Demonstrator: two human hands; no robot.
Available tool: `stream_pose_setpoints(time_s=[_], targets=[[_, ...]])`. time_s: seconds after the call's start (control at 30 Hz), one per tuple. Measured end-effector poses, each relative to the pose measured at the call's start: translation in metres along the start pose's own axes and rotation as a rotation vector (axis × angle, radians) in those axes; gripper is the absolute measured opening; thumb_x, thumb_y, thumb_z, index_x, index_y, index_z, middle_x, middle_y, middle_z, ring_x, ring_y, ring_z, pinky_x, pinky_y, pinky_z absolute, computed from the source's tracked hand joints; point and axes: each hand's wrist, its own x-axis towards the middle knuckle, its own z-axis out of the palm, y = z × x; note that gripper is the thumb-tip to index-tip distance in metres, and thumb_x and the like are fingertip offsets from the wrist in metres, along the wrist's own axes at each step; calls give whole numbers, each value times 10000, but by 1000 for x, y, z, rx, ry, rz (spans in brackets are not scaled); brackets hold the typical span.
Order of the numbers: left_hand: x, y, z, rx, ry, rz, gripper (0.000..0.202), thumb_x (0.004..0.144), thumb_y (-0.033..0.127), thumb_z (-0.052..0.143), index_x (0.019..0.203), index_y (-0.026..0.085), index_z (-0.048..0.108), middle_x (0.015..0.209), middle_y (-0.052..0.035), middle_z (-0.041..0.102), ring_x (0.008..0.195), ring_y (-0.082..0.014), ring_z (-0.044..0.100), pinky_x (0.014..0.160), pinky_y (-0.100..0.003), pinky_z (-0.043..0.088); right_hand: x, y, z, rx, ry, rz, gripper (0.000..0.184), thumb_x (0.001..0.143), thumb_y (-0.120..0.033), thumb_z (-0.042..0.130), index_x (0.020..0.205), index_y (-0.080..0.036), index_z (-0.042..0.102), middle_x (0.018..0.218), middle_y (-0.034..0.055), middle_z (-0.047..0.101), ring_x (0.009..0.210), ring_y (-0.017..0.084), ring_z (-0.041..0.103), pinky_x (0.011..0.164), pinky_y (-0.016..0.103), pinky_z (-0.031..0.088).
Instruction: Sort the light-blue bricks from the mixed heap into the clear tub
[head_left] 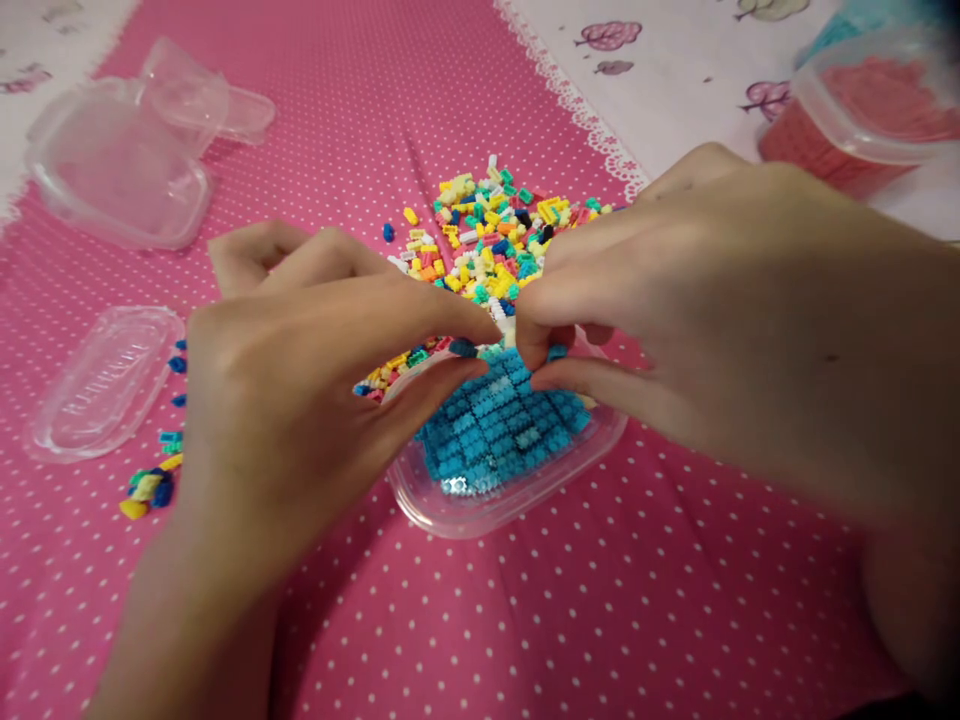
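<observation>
A build of small blue interlocking blocks (495,430) lies in a shallow clear plastic lid or tray (442,520). My left hand (292,370) is at its far left edge, thumb and index finger closed on the rim of the build, with a dark blue piece (463,348) showing between them. From the right, my right hand (660,300) pinches the far edge, its fingertips close to those of the left. Whether a small loose piece is also inside the right pinch is hidden by the fingers.
A heap of loose multicoloured blocks (487,230) lies just beyond the tray. Clear containers (120,165) and a clear lid (109,380) are at left, near a small cluster of blocks (150,488). A tub of red material (862,120) stands back right. Pink dotted cloth (525,620) covers the surface.
</observation>
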Motion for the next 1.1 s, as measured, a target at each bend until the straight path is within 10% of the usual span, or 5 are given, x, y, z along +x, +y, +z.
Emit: stream_pose_setpoints(time_s=[0.2, 0.63, 0.9, 1.1], targets=[[1, 2, 1, -114, -13, -60, 122, 884, 229, 698, 980, 298, 725, 894, 64, 742, 833, -165, 652, 873, -399, 468, 3, 2, 7, 97, -143, 76, 245, 944, -344, 439, 847, -359, 663, 781, -26, 647, 709, 175, 513, 722, 366, 295], [-1, 11, 2, -77, 27, -123, 160, 889, 229, 704, 1040, 276, 728, 941, 46, 757, 907, -162, 712, 953, -369, 546, 5, -1, 2, 172, -19, 76, 135, 879, -237, 543, 845, -333, 632, 829, -23, 693, 757, 218, 613, 677, 357, 365], [-2, 5, 2, -592, -69, -290, 515, 915, 187, 643, 1386, 332, 492, 1425, 16, 577, 1185, -203, 676, 983, -306, 611, 11, -19, -10, 69, 293, 91, 47, 905, -310, 655, 923, -334, 692, 912, -48, 697, 821, 209, 624, 722, 336, 366], [-4, 8, 0, -716, -84, -399, 569, 890, 251, 684, 1405, 385, 483, 1443, -9, 562, 1207, -259, 666, 900, -340, 654, 16, -32, -22, -20, 198, 106, 301, 1006, -331, 500, 826, -360, 739, 888, -49, 675, 761, 172, 567, 876, 384, 370]])
